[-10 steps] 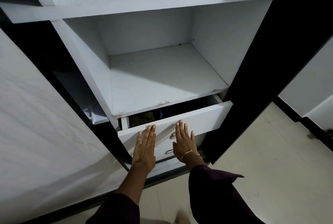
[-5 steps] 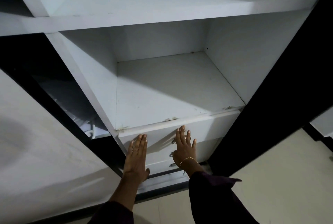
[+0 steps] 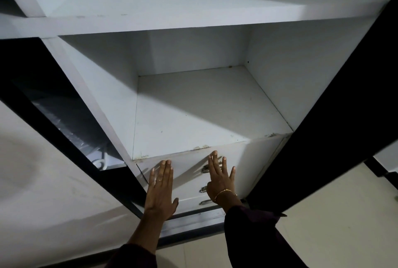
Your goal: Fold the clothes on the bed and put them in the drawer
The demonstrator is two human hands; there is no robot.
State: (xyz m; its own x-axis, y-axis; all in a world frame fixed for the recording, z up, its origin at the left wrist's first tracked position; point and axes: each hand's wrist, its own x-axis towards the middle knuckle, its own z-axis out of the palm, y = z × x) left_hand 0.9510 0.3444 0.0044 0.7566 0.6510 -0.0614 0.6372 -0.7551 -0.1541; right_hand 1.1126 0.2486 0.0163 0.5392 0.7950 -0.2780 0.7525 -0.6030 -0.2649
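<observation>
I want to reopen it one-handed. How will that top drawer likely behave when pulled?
The top drawer looks like a rigid white board, so it should slide without flexing. Its metal handle sits mid-front, so a pull there probably stays straight. Both the left hand and right hand lie flat on it, hinting at some resistance.

Hidden behind the shut drawer (image 3: 247, 160): its contents. Partly covered by the right hand (image 3: 219, 179): the metal handles (image 3: 205, 190) on the drawer fronts. Cut off at the near edge: both dark sleeves (image 3: 254, 239). Too dim to identify: pale item (image 3: 99, 163) in the left compartment.
</observation>
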